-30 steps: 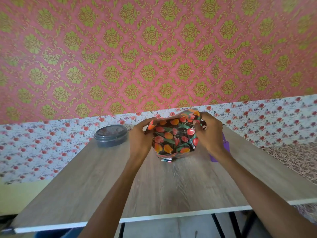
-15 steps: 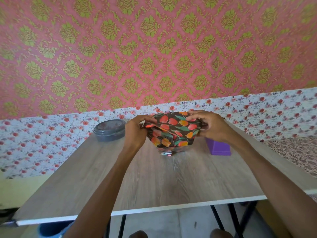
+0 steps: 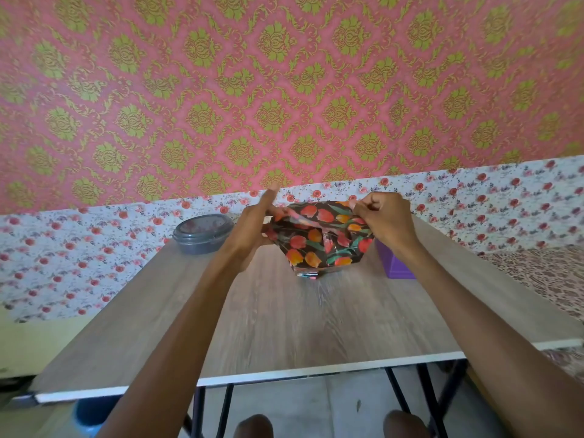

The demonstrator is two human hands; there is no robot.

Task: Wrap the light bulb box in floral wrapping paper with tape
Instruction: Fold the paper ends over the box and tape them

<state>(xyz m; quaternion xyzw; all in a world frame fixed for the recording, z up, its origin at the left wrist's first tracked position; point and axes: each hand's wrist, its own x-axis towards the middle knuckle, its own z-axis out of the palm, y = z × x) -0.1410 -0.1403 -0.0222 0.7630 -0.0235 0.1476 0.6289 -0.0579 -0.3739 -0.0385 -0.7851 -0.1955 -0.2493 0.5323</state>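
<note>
The box wrapped in dark floral wrapping paper [image 3: 319,245] stands on the far half of the wooden table [image 3: 284,327], its lower edge touching the top. My left hand [image 3: 252,226] holds the left end of the parcel, with one finger sticking straight up. My right hand [image 3: 384,218] pinches a flap of the paper at the parcel's upper right corner. The box itself is hidden under the paper. No tape shows clearly.
A round grey lidded container [image 3: 202,233] sits at the table's back left. A purple box [image 3: 395,263] stands right of the parcel, partly behind my right wrist. Patterned wallpaper rises behind the table. My knees show below the near table edge.
Both hands have shifted to the parcel's top. My right hand now pinches a raised paper flap, and a finger of my left hand has lifted straight up. The camera has tilted upward.
</note>
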